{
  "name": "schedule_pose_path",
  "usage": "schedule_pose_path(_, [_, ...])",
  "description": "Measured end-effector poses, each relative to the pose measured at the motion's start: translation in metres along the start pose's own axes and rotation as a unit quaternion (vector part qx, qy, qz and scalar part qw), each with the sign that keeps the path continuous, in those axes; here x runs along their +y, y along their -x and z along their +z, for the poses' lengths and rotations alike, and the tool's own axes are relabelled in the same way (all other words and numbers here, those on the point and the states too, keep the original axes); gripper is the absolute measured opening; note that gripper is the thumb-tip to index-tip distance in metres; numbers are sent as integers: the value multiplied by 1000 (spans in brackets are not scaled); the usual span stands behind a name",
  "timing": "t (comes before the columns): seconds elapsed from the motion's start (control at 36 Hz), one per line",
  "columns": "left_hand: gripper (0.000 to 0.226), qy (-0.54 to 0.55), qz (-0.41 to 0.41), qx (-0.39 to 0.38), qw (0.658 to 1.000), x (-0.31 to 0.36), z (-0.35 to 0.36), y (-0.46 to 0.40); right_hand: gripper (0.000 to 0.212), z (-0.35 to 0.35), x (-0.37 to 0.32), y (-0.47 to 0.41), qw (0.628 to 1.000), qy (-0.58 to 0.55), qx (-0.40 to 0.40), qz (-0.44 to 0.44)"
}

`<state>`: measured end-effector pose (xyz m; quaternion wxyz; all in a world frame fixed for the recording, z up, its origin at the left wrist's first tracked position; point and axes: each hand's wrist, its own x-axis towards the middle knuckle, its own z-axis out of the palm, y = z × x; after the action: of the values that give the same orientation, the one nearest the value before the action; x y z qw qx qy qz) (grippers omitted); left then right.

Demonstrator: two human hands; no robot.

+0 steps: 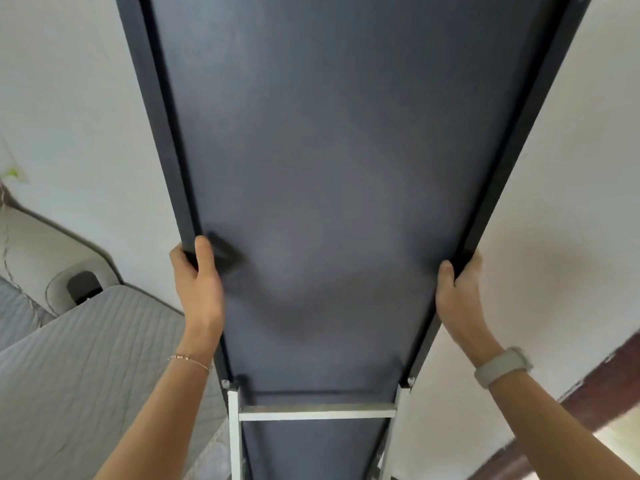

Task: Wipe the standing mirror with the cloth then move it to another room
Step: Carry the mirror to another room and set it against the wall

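Observation:
The standing mirror (329,168) fills the middle of the view with its dark grey back panel toward me, framed by black side rails. A white metal stand (317,413) is hinged to its lower part. My left hand (199,275) grips the left rail, thumb on the back panel. My right hand (457,289) grips the right rail at about the same height. No cloth is in view and the glass side is hidden.
A bed with a grey quilted cover (86,368) lies at the lower left, close to the mirror's left edge. White wall (571,202) stands behind on both sides. A dark brown skirting strip (595,386) runs along the lower right.

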<state>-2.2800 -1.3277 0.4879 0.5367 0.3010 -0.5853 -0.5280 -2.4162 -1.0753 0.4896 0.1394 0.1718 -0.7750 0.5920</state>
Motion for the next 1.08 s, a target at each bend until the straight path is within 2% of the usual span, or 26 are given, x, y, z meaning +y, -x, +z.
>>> schedule_pose_path(0.08, [25, -11, 34, -10, 999, 43, 5, -6, 61, -9, -43, -22, 999, 4, 40, -26])
schedule_pose_path(0.19, [26, -17, 66, -11, 998, 106, 7, -20, 60, -21, -97, -42, 996, 15, 66, -66])
schedule_pose_path(0.31, [29, -24, 97, 1, 995, 158, 2, -26, 62, -30, -151, -49, 980, 84, 96, -156])
schedule_pose_path(0.39, [36, -34, 113, -2, 993, 186, -7, -24, 60, -39, -189, -51, 959, 153, 83, -224])
schedule_pose_path(0.53, [33, -45, 148, -10, 988, 223, -27, -19, 59, -39, -255, -40, 935, 148, 30, -321])
schedule_pose_path(0.64, [29, -82, 191, -20, 978, 245, -46, -4, 61, -28, -299, -19, 958, 73, -48, -273])
schedule_pose_path(0.81, [27, -104, 208, -28, 972, 258, -73, 31, 68, -21, -331, 13, 967, 92, -23, -236])
schedule_pose_path(0.97, [22, -96, 217, -46, 970, 271, -88, 67, 73, -45, -336, 26, 975, 47, -46, -214])
schedule_pose_path(1.08, [14, -116, 251, -52, 960, 278, -88, 98, 77, -57, -337, 29, 981, 14, -48, -189])
